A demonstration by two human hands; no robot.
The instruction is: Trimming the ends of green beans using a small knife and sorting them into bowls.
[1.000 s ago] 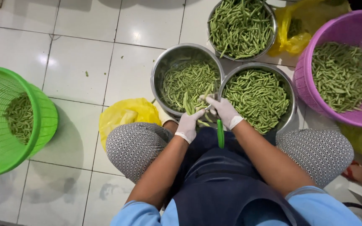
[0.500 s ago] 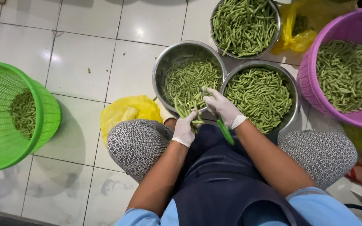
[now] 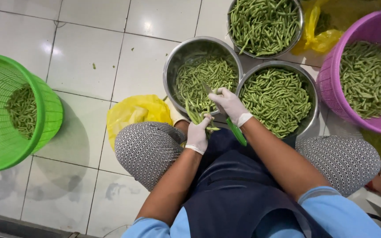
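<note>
Left hand [image 3: 198,133] pinches green beans [image 3: 193,117] at the near rim of the middle steel bowl [image 3: 176,66], half full of beans; right hand [image 3: 229,105] grips a green-handled knife [image 3: 235,131] above it.

pink basket [image 3: 331,70]: cut by right edge
top bowl [image 3: 298,33]: rim cropped
knife [image 3: 236,131]: blade mostly hidden by right hand [image 3: 230,105]

Green basket [image 3: 45,110], purple basket [image 3: 331,66] — yellow bag [image 3: 135,112]

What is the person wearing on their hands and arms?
Thin white gloves cover the left hand and the right hand, ending at the wrists. The forearms are bare. Light blue short sleeves show near the shoulders.
</note>
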